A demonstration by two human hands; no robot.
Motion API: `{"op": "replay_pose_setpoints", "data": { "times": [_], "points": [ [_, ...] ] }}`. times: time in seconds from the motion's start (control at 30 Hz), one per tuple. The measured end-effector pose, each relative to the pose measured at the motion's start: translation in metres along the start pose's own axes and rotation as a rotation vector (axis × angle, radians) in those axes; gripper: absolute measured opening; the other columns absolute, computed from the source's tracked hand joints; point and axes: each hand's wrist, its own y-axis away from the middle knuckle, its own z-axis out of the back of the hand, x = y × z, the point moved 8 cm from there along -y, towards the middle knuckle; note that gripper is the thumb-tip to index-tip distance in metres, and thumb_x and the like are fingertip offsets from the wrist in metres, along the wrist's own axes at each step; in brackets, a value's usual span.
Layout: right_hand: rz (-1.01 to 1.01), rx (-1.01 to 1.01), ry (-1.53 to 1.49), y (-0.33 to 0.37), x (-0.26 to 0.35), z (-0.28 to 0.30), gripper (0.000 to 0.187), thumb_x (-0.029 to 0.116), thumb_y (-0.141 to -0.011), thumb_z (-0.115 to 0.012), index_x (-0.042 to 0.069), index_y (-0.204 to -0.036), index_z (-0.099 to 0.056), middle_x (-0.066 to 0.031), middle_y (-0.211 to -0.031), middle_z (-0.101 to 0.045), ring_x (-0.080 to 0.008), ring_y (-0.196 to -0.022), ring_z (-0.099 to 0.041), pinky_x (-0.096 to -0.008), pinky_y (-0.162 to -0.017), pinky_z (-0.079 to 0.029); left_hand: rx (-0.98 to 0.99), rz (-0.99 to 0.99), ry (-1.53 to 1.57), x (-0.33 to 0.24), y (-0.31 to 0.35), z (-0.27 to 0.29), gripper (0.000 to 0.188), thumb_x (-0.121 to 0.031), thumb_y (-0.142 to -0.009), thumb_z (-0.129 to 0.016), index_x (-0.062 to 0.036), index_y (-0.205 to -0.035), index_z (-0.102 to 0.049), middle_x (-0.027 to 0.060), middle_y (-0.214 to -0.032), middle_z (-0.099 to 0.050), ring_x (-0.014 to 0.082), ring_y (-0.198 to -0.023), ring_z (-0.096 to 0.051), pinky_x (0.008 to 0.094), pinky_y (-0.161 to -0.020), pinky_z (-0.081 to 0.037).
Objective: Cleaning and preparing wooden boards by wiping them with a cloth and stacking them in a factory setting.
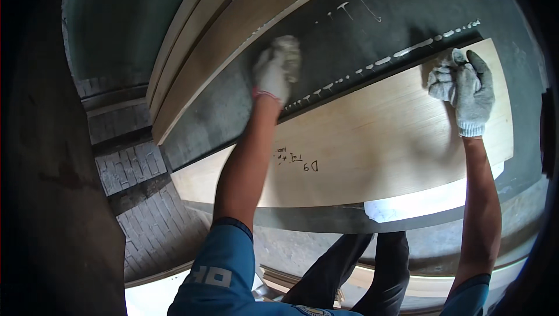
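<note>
A pale wooden board (361,153) with dark handwriting lies across a dark grey-green panel (372,42). A broken line of white beads, like glue, runs on the panel along the board's far edge. Over the panel, beyond that edge, is my left hand (276,71) in a pale work glove; motion smears its fingers. At the board's right end, my right hand (474,95) wears a grey-white knit glove. Its fingers are curled over a bunched, pale, cloth-like shape (443,80), which I cannot tell from glove fabric. This hand rests on or just above the wood.
Long wooden boards (215,48) stand layered along the far left of the panel, with white drops on one edge. A bright white sheet (419,202) shows under the near edge of the board. Grey blocks with a brick-like pattern (151,223) lie at lower left.
</note>
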Motion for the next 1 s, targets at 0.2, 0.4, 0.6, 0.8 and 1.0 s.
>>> {"op": "replay_pose_setpoints", "data": {
  "times": [0.2,0.4,0.6,0.8,1.0],
  "points": [
    [0.056,-0.001,0.176,-0.004,0.005,0.011,0.038,0.019,-0.096,-0.062,0.001,-0.129,-0.059,-0.0117,-0.117,-0.067,-0.0177,-0.106,-0.062,-0.0309,-0.096,-0.048,-0.229,-0.184,-0.316,-0.006,-0.029,0.016,0.040,-0.019,-0.102,-0.050,-0.0018,-0.137,-0.051,0.0119,-0.124,-0.059,0.0203,-0.099,-0.066,0.0321,-0.086,-0.054],
    [0.028,0.057,0.102,0.002,0.010,-0.003,0.037,0.013,-0.095,-0.062,-0.003,-0.128,-0.059,-0.0131,-0.119,-0.065,-0.0185,-0.108,-0.061,-0.0316,-0.096,-0.048,-0.119,-0.632,-1.275,0.007,-0.029,0.023,0.045,-0.015,-0.096,-0.054,-0.0099,-0.141,-0.049,0.0129,-0.131,-0.059,0.0217,-0.111,-0.063,0.0314,-0.096,-0.049],
    [0.070,0.162,-0.060,-0.010,0.009,0.018,0.036,0.013,-0.095,-0.059,-0.004,-0.127,-0.058,-0.0154,-0.124,-0.063,-0.0211,-0.111,-0.061,-0.0330,-0.099,-0.047,-0.277,-0.283,-1.225,0.004,-0.048,0.003,0.045,-0.027,-0.093,-0.058,-0.0118,-0.136,-0.055,0.0135,-0.117,-0.066,0.0322,-0.108,-0.064,0.0373,-0.094,-0.049],
    [-0.101,0.044,-0.258,-0.053,-0.037,0.084,0.037,0.011,-0.095,-0.058,-0.006,-0.128,-0.057,-0.0174,-0.123,-0.063,-0.0229,-0.103,-0.065,-0.0352,-0.092,-0.051,-0.380,-0.414,-0.860,-0.019,-0.080,-0.016,0.042,-0.039,-0.096,-0.057,-0.0033,-0.118,-0.065,0.0139,-0.115,-0.069,0.0316,-0.100,-0.066,0.0395,-0.084,-0.051],
    [0.174,0.209,-0.051,-0.057,-0.024,0.090,0.046,0.011,-0.076,-0.074,-0.002,-0.119,-0.063,-0.0166,-0.115,-0.068,-0.0263,-0.102,-0.069,-0.0351,-0.088,-0.054,-0.318,-0.480,-1.192,-0.059,-0.046,-0.201,0.029,-0.029,-0.094,-0.054,-0.0097,-0.112,-0.066,0.0215,-0.114,-0.066,0.0399,-0.109,-0.061,0.0466,-0.094,-0.047]
  ]
}}
